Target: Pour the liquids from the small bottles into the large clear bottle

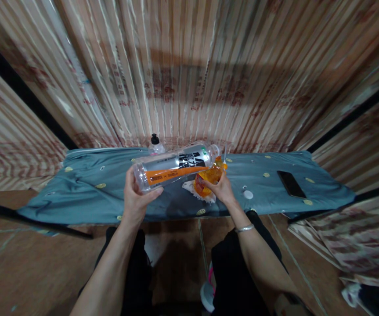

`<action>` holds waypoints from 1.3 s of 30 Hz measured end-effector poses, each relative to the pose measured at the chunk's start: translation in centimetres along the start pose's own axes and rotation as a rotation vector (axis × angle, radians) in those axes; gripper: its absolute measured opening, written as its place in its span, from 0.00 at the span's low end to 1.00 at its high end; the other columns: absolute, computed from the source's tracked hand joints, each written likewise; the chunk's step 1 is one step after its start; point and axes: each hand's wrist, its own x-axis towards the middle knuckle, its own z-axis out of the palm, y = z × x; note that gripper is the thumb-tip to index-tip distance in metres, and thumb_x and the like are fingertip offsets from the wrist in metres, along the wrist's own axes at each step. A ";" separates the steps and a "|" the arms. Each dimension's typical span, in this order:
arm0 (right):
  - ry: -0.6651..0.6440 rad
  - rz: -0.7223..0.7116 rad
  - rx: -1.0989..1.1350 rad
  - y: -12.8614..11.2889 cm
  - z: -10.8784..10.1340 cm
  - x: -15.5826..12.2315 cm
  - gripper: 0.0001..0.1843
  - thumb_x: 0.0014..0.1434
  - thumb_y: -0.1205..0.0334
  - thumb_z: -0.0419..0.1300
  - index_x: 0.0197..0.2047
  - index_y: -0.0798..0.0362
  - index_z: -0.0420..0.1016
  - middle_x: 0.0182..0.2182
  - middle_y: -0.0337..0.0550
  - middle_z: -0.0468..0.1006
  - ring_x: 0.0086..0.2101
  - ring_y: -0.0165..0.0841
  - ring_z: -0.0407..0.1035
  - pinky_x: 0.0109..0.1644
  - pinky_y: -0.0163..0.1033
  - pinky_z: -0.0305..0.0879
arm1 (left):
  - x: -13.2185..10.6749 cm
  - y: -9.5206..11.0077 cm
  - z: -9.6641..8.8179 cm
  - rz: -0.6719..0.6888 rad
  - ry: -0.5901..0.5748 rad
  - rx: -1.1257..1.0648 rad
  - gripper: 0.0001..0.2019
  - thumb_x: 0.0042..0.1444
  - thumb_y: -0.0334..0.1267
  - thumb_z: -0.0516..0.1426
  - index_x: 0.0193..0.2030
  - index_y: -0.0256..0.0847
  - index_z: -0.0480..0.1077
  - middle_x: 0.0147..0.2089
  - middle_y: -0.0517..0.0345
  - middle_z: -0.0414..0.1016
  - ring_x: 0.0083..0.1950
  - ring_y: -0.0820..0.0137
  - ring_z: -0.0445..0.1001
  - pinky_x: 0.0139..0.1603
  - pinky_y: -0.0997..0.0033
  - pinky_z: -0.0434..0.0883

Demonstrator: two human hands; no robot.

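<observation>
My left hand (138, 193) is wrapped round the base of a clear plastic bottle (176, 164) with a silver and orange label. The bottle lies nearly level in the air, its uncapped mouth pointing right, close above a translucent orange bottle (214, 174). My right hand (220, 186) grips that orange bottle, which leans to the right over a crumpled white tissue (210, 199). A thin pale stem and a small orange part show by its upper right end. Whether liquid passes between the bottles I cannot tell. A round white cap (248, 194) rests right of my right hand.
A blue-green patterned cloth (77, 188) covers the low bench. Behind the held bottle stands a black-topped bottle (155, 142), partly hidden. A dark phone (290, 184) lies at the right. Pleated curtains (189, 87) hang behind, and black poles (350, 116) flank the bench.
</observation>
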 end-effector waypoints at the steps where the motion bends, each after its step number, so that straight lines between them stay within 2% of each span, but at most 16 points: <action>1: 0.000 -0.003 0.005 0.0 0.0 0.0 0.44 0.41 0.38 0.79 0.55 0.50 0.72 0.51 0.56 0.87 0.53 0.57 0.82 0.60 0.61 0.77 | 0.0 0.0 0.0 0.000 0.001 0.006 0.46 0.31 0.39 0.82 0.61 0.48 0.73 0.59 0.52 0.81 0.56 0.58 0.83 0.58 0.60 0.81; 7: -0.014 -0.008 0.024 0.0 0.0 0.0 0.44 0.42 0.39 0.79 0.56 0.51 0.72 0.52 0.58 0.86 0.54 0.58 0.82 0.61 0.62 0.76 | 0.0 0.1 0.2 -0.007 0.018 -0.004 0.48 0.29 0.40 0.82 0.61 0.48 0.73 0.59 0.52 0.81 0.57 0.58 0.83 0.58 0.63 0.81; 12: -0.006 -0.003 0.003 0.2 0.0 0.0 0.44 0.41 0.39 0.80 0.55 0.50 0.73 0.52 0.57 0.87 0.53 0.58 0.82 0.61 0.64 0.76 | 0.0 0.0 0.1 0.000 0.021 0.002 0.47 0.29 0.41 0.82 0.60 0.47 0.73 0.58 0.52 0.81 0.57 0.57 0.83 0.59 0.60 0.81; 26: -0.004 -0.015 0.019 -0.3 -0.1 -0.1 0.43 0.42 0.41 0.79 0.56 0.51 0.73 0.52 0.57 0.87 0.53 0.56 0.82 0.59 0.60 0.78 | 0.0 0.1 0.2 0.000 0.021 0.006 0.47 0.28 0.42 0.82 0.60 0.47 0.73 0.56 0.52 0.82 0.54 0.59 0.83 0.55 0.63 0.82; 34: 0.007 -0.022 0.007 -0.2 0.0 -0.1 0.43 0.42 0.39 0.79 0.55 0.50 0.74 0.52 0.56 0.87 0.54 0.56 0.82 0.59 0.59 0.78 | 0.1 0.0 0.0 0.004 0.013 0.009 0.45 0.29 0.40 0.82 0.59 0.50 0.74 0.56 0.54 0.82 0.56 0.58 0.83 0.61 0.55 0.81; 39: 0.003 -0.028 0.015 -0.2 0.0 -0.1 0.43 0.41 0.37 0.79 0.55 0.49 0.74 0.52 0.55 0.87 0.53 0.56 0.82 0.58 0.59 0.78 | 0.0 0.1 0.1 -0.004 0.020 0.005 0.48 0.28 0.40 0.83 0.60 0.47 0.73 0.57 0.52 0.81 0.57 0.57 0.83 0.61 0.57 0.80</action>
